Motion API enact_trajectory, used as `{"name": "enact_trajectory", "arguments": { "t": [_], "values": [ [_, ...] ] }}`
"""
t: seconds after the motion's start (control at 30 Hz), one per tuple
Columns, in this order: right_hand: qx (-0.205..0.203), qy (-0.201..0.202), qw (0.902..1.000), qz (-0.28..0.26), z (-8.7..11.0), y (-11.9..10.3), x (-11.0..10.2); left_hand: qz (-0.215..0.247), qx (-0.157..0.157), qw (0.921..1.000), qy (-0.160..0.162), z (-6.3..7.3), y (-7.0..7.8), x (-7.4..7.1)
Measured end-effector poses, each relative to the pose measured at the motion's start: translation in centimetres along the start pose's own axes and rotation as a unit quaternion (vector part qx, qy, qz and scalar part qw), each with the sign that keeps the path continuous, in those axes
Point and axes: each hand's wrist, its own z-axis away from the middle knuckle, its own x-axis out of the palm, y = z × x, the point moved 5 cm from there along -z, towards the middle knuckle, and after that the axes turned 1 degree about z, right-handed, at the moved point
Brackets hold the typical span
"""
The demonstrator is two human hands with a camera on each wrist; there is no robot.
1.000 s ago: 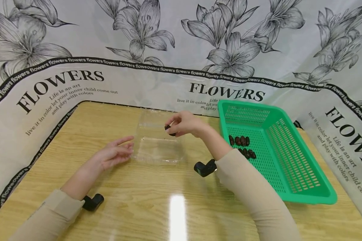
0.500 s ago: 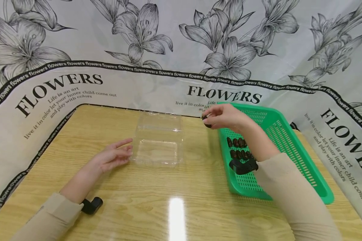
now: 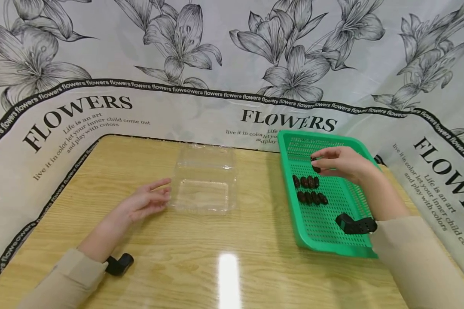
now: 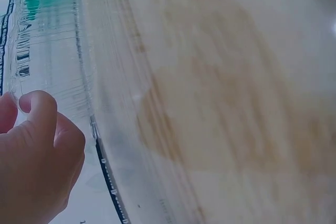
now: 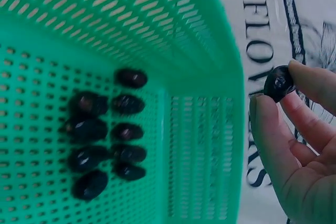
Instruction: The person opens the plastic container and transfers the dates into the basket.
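Observation:
My right hand pinches a dark, glossy date between thumb and fingertips, above the green plastic basket in the head view. On the basket's perforated floor, several more dates lie in two short rows near the left wall. A clear plastic box sits on the table, its see-through lid folded back. Beside the box's left edge, my left hand has relaxed fingers and holds nothing. Whether its fingertips touch the plastic, I cannot tell.
The wooden table runs back to a wall covered with a floral printed sheet. A strip of table separates the box from the basket. Black wrist cameras are strapped below both hands.
My right hand has moved right, from over the clear box to over the green basket, with the date still pinched. The left hand has stayed beside the box.

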Motion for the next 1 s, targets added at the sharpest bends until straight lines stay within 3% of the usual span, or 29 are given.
{"name": "enact_trajectory", "arguments": {
  "t": [0.23,0.63,1.0],
  "values": [
    [0.030,0.007,0.9993,0.023,0.2,3.1,-1.3,-0.013,0.001,0.9999,0.006,0.2,0.8,0.1],
    [0.070,-0.003,0.9949,0.072,-0.1,6.8,-2.6,0.000,-0.006,0.9999,0.015,0.0,0.4,0.2],
    [0.074,-0.015,0.9825,0.170,-0.5,9.5,-2.5,0.006,-0.015,0.9997,0.016,0.1,0.1,0.6]
  ]
}}
